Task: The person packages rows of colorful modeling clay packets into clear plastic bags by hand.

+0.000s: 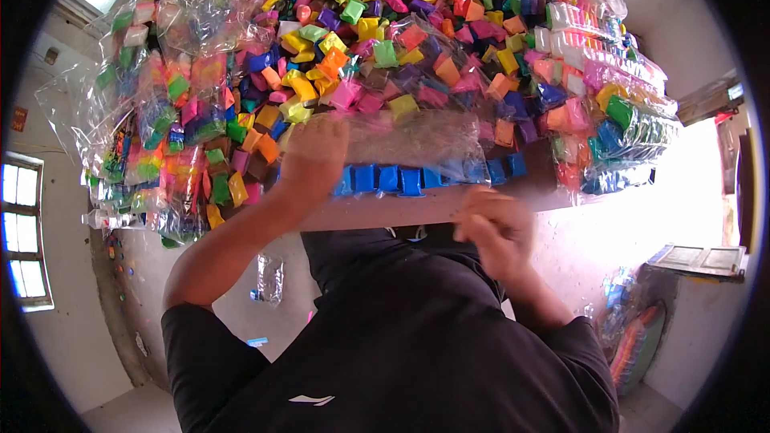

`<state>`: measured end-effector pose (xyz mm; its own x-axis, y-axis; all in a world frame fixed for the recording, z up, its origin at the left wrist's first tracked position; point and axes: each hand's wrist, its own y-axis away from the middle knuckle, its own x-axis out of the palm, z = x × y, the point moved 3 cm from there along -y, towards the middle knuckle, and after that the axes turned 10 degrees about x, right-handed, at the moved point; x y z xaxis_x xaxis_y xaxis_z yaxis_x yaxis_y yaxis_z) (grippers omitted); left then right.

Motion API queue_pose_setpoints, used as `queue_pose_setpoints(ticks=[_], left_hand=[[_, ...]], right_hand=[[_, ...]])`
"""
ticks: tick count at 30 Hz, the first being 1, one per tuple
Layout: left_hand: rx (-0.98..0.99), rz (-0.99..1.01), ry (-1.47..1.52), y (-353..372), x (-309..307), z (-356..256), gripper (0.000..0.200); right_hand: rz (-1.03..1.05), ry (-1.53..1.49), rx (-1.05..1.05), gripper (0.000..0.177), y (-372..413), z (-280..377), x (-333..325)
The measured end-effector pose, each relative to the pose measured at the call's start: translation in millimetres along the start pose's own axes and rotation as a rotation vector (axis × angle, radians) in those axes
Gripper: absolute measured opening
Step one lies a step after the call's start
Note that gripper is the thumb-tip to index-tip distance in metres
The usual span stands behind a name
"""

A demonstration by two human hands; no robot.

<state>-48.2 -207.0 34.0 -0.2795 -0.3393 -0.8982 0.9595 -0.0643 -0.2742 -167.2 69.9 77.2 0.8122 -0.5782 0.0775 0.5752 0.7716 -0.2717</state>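
Note:
A row of small blue packets (388,180) lies along the near edge of the table, with a clear plastic bag (417,140) spread just behind and partly over it. At the row's left end, my left hand (317,148) is over the bag's left side; motion smears its fingers, so its grip cannot be made out. Near the row's right part, my right hand (499,228) is at the table edge, in front of the bag's right corner. Its fingers are curled together, and whatever they may hold is hidden by blur.
A large heap of colourful wrapped packets (353,12) covers the table behind. Filled clear bags stand at left (188,104) and right (593,72). A clear plastic wrapper (270,279) lies on the floor; a window (26,228) is at left.

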Motion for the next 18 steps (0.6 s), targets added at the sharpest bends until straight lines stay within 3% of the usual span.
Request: queue_pose_setpoints(ticks=[1, 2, 3, 4, 5, 6, 8, 9, 11, 12, 14, 18], left_hand=[[-0.011, 0.015, -0.008, 1.5, 3.3, 5.0, 0.022], [-0.016, 0.017, -0.009, 6.0, 8.9, 11.7, 0.022], [-0.021, 0.056, -0.019, 12.4, 16.8, 18.9, 0.022], [-0.022, 0.094, -0.029, 18.3, 21.2, 23.8, 0.022], [-0.02, 0.095, -0.028, 22.2, 20.1, 26.7, 0.022], [-0.008, 0.019, 0.029, 22.4, 15.8, 29.6, 0.021], [0.0, -0.059, 0.082, 17.3, 6.6, 31.3, 0.021], [-0.025, 0.029, 0.118, 11.7, 3.5, 29.0, 0.019], [-0.052, 0.112, 0.145, -2.4, -3.7, 24.3, 0.017], [-0.06, 0.163, 0.164, -9.3, -6.3, 20.0, 0.016], [-0.067, 0.218, 0.178, -17.3, -9.2, 9.5, 0.014], [0.021, 0.248, 0.272, -22.2, -12.2, -10.9, 0.014]], right_hand=[[-0.022, -0.074, -0.062, 0.017, 0.9, 0.3, -9.1], [-0.692, -0.31, -0.026, 0.028, 19.8, -4.7, -20.4], [-0.307, -0.598, -0.146, 0.035, 23.4, -2.7, -75.0], [-0.202, -0.938, -0.156, 0.038, 6.1, 35.4, -89.6], [-0.246, -0.89, -0.229, 0.024, -0.7, 47.9, -104.7], [-0.247, -0.888, -0.234, 0.024, -1.6, 57.0, -95.4], [-0.568, -0.662, -0.065, 0.025, 5.0, 62.1, -73.0], [-0.042, -0.56, -0.004, 0.021, 25.7, 23.5, -96.7], [0.356, -0.26, -0.058, 0.016, -5.5, 28.8, -25.2], [0.333, 0.028, 0.172, 0.013, -4.8, 33.2, 5.5], [0.303, 0.457, -0.171, 0.022, -24.9, 13.9, 44.5], [0.082, 0.596, -0.307, 0.034, -77.7, -21.3, 68.3]])
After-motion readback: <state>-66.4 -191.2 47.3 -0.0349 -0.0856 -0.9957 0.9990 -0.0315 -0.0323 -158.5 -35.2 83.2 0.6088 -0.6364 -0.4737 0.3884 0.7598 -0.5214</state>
